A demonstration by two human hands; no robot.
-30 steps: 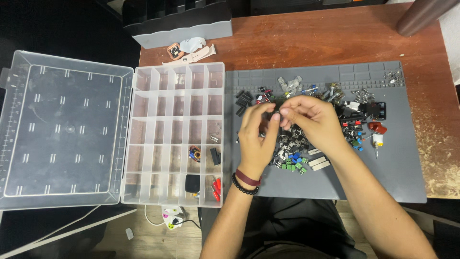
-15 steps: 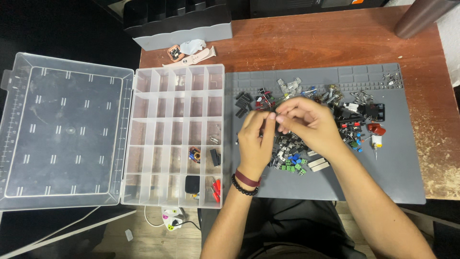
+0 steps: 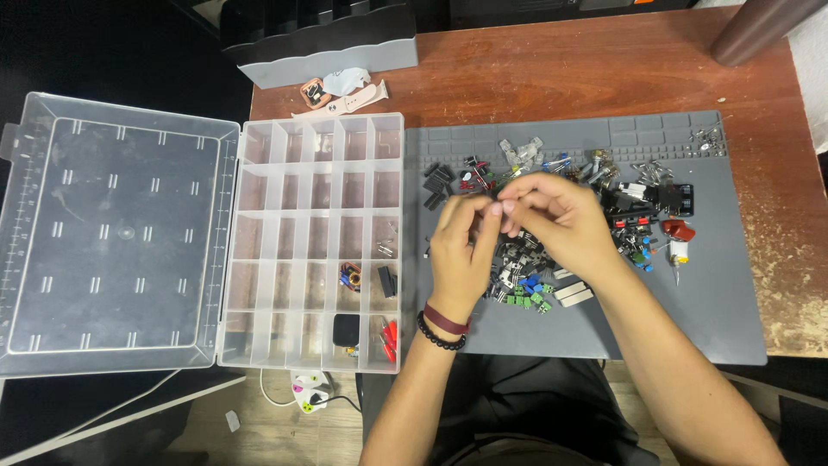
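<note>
Change: both hands sit as they did 1 second ago, fingertips together over the parts pile; the part has not left them.
Left hand: grip narrow, pinching a tiny component, too small to identify.
Right hand: grip narrow on that component.
Parts pile: small hard plastic and metal pieces on the flat grey mat.
Organizer box: clear rigid plastic, left, mostly unfilled.

Small electronic parts lie heaped on grey mat.

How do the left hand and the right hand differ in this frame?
The left hand wears two bracelets at the wrist, one dark red and one of black beads; the right hand has a bare wrist. The left rises upright from below; the right comes in slanted from the lower right. Both meet fingertip to fingertip above the grey mat, over small electronic parts.
</note>
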